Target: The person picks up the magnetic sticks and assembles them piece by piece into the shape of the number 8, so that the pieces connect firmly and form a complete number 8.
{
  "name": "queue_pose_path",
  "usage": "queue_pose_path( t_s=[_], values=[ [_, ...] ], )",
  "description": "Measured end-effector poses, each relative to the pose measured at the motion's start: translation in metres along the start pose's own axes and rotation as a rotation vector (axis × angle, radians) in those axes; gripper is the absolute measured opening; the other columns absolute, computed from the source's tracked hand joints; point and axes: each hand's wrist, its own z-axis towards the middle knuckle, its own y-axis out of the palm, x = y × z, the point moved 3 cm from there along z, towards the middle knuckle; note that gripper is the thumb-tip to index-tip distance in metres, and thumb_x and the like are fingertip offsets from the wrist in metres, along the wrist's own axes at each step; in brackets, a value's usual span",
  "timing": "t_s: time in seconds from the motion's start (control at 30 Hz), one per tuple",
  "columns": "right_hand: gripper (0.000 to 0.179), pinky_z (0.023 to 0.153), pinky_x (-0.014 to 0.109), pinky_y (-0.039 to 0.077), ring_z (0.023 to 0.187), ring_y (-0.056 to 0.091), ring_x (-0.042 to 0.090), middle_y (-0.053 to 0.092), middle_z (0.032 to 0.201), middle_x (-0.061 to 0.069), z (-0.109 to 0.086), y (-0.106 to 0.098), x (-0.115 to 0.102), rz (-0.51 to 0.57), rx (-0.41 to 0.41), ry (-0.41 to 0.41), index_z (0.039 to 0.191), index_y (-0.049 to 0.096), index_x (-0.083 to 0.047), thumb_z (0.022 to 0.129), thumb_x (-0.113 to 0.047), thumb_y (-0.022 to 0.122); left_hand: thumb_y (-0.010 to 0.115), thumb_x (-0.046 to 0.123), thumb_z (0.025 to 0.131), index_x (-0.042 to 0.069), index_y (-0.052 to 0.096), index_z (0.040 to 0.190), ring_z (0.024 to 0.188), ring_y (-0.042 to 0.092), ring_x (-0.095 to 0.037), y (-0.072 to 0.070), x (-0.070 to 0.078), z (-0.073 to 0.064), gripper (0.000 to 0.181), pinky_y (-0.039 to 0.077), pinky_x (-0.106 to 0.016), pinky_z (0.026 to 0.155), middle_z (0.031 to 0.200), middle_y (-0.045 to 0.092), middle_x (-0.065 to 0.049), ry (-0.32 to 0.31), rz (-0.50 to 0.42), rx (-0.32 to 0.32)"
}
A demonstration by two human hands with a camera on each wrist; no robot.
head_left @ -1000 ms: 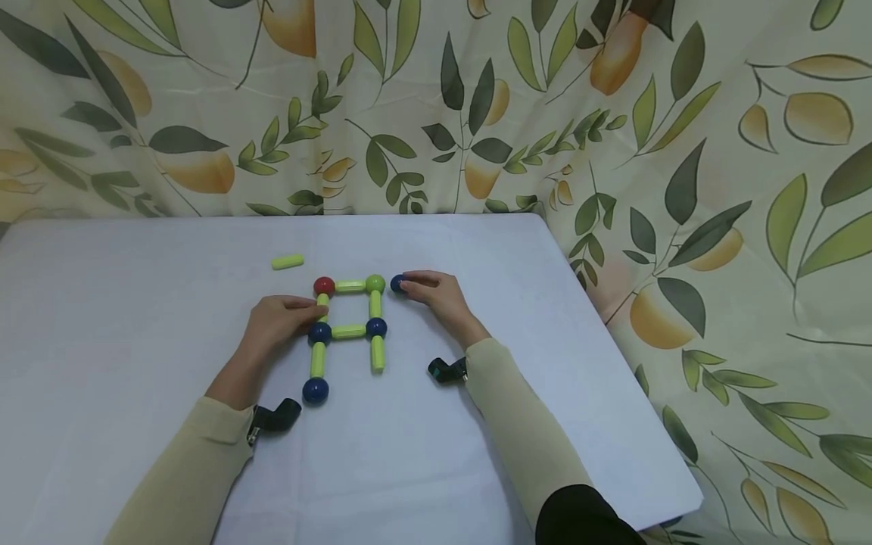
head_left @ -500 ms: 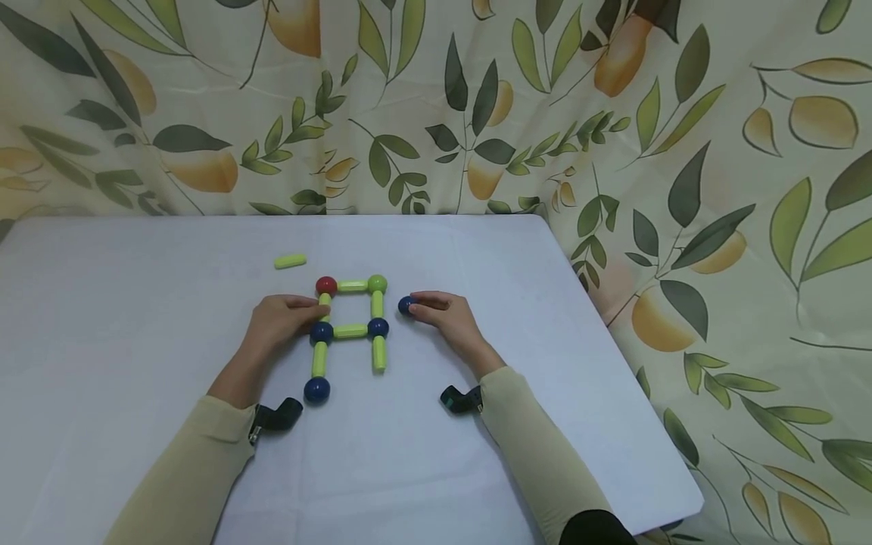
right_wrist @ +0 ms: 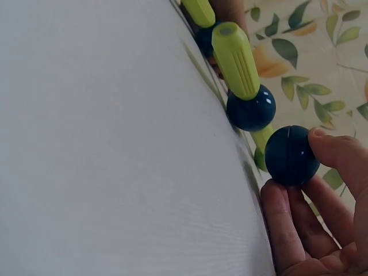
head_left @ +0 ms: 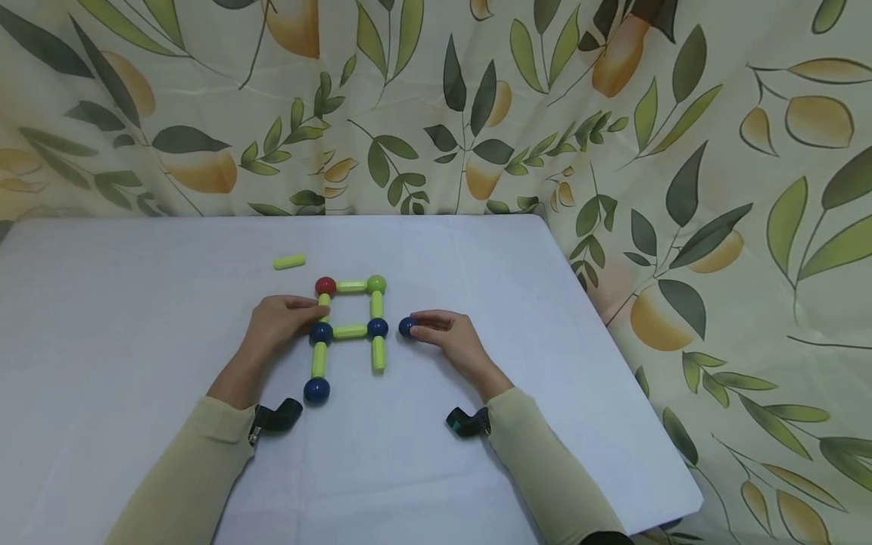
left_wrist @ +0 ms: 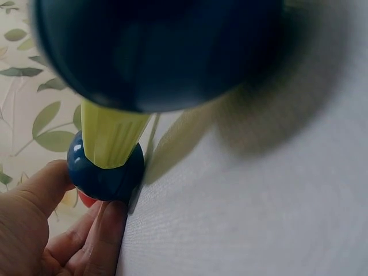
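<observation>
A flat frame of yellow-green rods and balls lies on the white table (head_left: 170, 341). It has a red ball (head_left: 325, 286) and a green ball (head_left: 377, 284) at the far corners, and blue balls at the near ones. One left-side rod (head_left: 319, 360) leads to another blue ball (head_left: 316, 390); a right-side rod (head_left: 378, 354) ends free, its tip bare in the right wrist view. My left hand (head_left: 279, 322) pinches the frame's left rod just beyond a blue ball (left_wrist: 103, 178). My right hand (head_left: 455, 341) holds a loose blue ball (right_wrist: 292, 156) between thumb and fingers, right of the frame.
A loose yellow-green rod (head_left: 289, 262) lies beyond the frame, toward the table's far edge. Behind the table hangs a leaf-and-fruit patterned cloth (head_left: 436, 113), which also runs down the right side. Black wrist cameras (head_left: 278, 416) jut out from both sleeves.
My right hand, still holding the blue ball, has moved toward me from beside the green corner ball to beside the near right blue ball. My left hand stays at the rod.
</observation>
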Motion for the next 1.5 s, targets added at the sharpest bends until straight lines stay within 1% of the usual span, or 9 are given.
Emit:
queue_pose_path(
  t_s=[0.2,0.43,0.6,0.77,1.0,1.13,1.23,1.37,1.5],
  values=[
    [0.034,0.096,0.034,0.049,0.105,0.066,0.014,0.073,0.111,0.001,-0.014,0.004,-0.001,-0.020,-0.001,-0.003,0.116,0.073,-0.016,0.084,-0.027,0.079,0.069,0.047,0.089,0.006,0.062,0.131,0.110,0.066,-0.027,0.000,0.001,-0.001,0.059,0.047,-0.042,0.102,0.127,0.065,-0.017,0.007,0.001,-0.003],
    [0.032,0.087,0.027,0.048,0.101,0.067,0.013,0.074,0.108,0.000,-0.027,0.008,-0.002,-0.046,0.002,-0.007,0.114,0.074,-0.017,0.083,-0.026,0.080,0.068,0.047,0.089,0.006,0.061,0.132,0.111,0.066,-0.027,-0.001,0.002,-0.002,0.060,0.046,-0.043,0.103,0.127,0.065,-0.017,0.010,0.005,-0.005],
    [0.033,0.086,0.027,0.048,0.101,0.067,0.014,0.074,0.107,0.001,-0.036,0.012,0.000,-0.047,-0.012,-0.008,0.114,0.073,-0.016,0.083,-0.026,0.080,0.069,0.048,0.089,0.006,0.062,0.131,0.110,0.066,-0.027,-0.001,0.001,-0.003,0.060,0.047,-0.043,0.102,0.126,0.066,-0.017,0.009,0.000,0.004],
    [0.034,0.090,0.030,0.047,0.105,0.065,0.014,0.073,0.109,0.000,-0.045,0.016,0.000,-0.066,-0.028,-0.002,0.114,0.073,-0.017,0.083,-0.027,0.080,0.070,0.047,0.088,0.006,0.063,0.130,0.108,0.067,-0.027,0.000,0.003,-0.004,0.059,0.048,-0.042,0.101,0.122,0.068,-0.016,-0.001,-0.006,0.024],
    [0.033,0.092,0.034,0.047,0.107,0.064,0.015,0.073,0.108,0.000,-0.048,0.018,-0.001,-0.067,-0.016,-0.018,0.114,0.073,-0.017,0.083,-0.027,0.080,0.071,0.044,0.088,0.007,0.066,0.127,0.104,0.069,-0.024,0.002,0.008,0.003,0.055,0.048,-0.040,0.100,0.119,0.070,-0.015,-0.005,-0.036,0.063],
    [0.032,0.089,0.031,0.046,0.106,0.064,0.014,0.073,0.108,-0.001,-0.047,0.018,0.000,-0.075,-0.011,-0.011,0.114,0.074,-0.018,0.083,-0.027,0.079,0.071,0.045,0.088,0.008,0.066,0.127,0.103,0.069,-0.022,0.003,0.012,0.011,0.054,0.049,-0.036,0.097,0.120,0.070,-0.014,-0.016,-0.037,0.071],
    [0.033,0.086,0.030,0.047,0.103,0.064,0.015,0.073,0.107,0.000,-0.046,0.020,0.000,-0.072,-0.016,-0.023,0.114,0.074,-0.018,0.083,-0.027,0.079,0.071,0.045,0.088,0.009,0.066,0.128,0.103,0.068,-0.022,0.004,0.014,0.017,0.053,0.049,-0.035,0.096,0.119,0.070,-0.014,-0.034,-0.037,0.082],
    [0.034,0.083,0.030,0.048,0.100,0.065,0.015,0.073,0.107,0.001,-0.045,0.023,-0.003,-0.071,-0.024,-0.044,0.115,0.073,-0.016,0.083,-0.027,0.080,0.072,0.043,0.088,0.010,0.066,0.128,0.105,0.068,-0.023,0.004,0.018,0.021,0.053,0.049,-0.036,0.098,0.119,0.070,-0.013,-0.057,-0.056,0.085],
    [0.034,0.081,0.029,0.049,0.099,0.066,0.014,0.073,0.106,0.002,-0.044,0.025,-0.005,-0.070,-0.025,-0.061,0.114,0.073,-0.015,0.083,-0.026,0.080,0.071,0.044,0.088,0.010,0.065,0.129,0.106,0.068,-0.023,0.004,0.021,0.027,0.054,0.048,-0.037,0.099,0.118,0.071,-0.014,-0.041,-0.054,0.076]
  ],
)
